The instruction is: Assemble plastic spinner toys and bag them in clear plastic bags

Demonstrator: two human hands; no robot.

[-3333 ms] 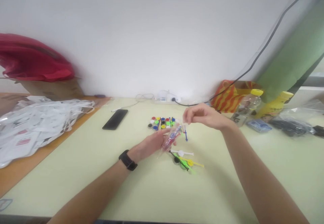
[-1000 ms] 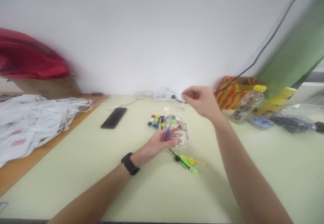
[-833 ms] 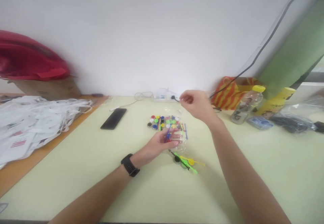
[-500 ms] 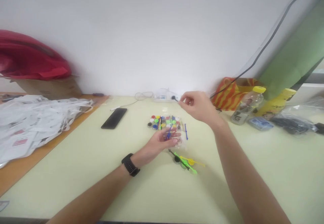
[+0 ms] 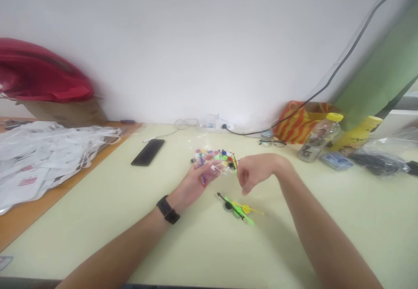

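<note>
My left hand, with a black watch on its wrist, grips a clear plastic bag. Small round pieces in many colours and thin plastic sticks show in and around the bag. A blue stick crosses near my left fingers. Just right of the bag is my right hand, its fingers curled closed and pointing down; whatever they hold is hidden. Closer to me on the table lie a black arrow-shaped stick, a bright green stick and a yellow stick, overlapping with round pieces among them.
A black phone lies to the left, beyond it white strapped bags. Along the wall are a power strip, a cable and glasses. A striped bag, a clear bottle and a blue pack stand right.
My right hand has come down and towards me from near the power strip to beside the plastic bag. My left hand has shifted slightly left, and the bag has tilted, its pieces rearranged.
</note>
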